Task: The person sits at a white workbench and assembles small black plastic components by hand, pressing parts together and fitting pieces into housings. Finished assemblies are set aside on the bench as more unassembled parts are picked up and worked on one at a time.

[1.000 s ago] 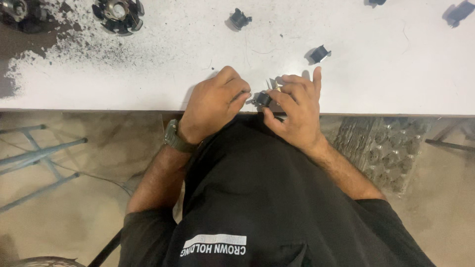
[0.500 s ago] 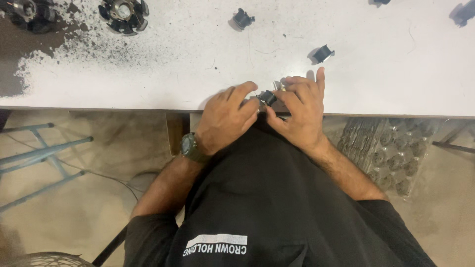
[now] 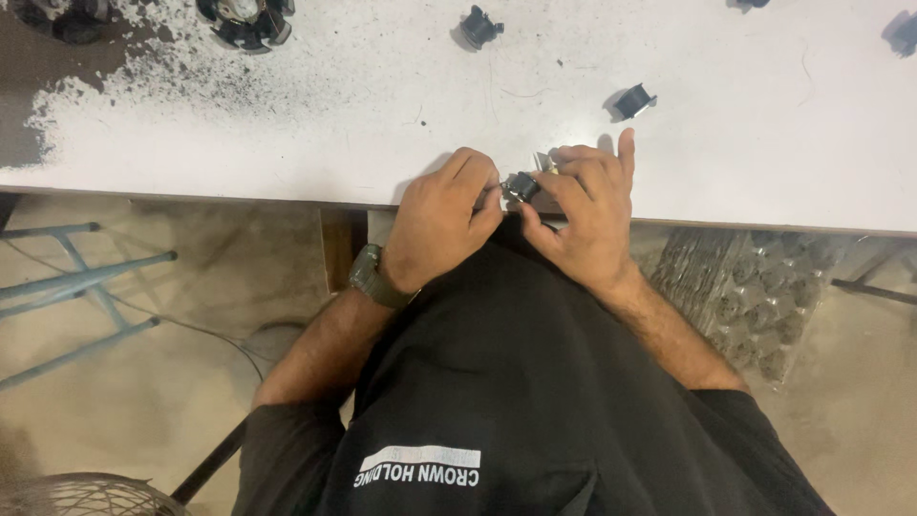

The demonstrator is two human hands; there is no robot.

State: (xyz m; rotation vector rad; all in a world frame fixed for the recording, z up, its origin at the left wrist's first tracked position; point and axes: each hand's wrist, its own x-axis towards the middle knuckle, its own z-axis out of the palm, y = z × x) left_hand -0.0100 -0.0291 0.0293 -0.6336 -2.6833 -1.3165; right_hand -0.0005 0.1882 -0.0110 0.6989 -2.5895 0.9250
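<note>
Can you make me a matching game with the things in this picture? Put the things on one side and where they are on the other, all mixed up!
Things:
1. small black part
2. wristwatch
3. round black part with slots
4. plastic tray of parts

Places:
A. below the table edge, on the right
B. between the fingertips of both hands
C. on the left wrist
D. at the far edge of the white table, by the black dust

Pairs: 1-B, 2-C, 3-D, 4-A

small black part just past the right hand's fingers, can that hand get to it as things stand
Probably yes: the small black part lies alone on the white table, nothing between. But the right hand and left hand both grip a small dark piece.
</note>
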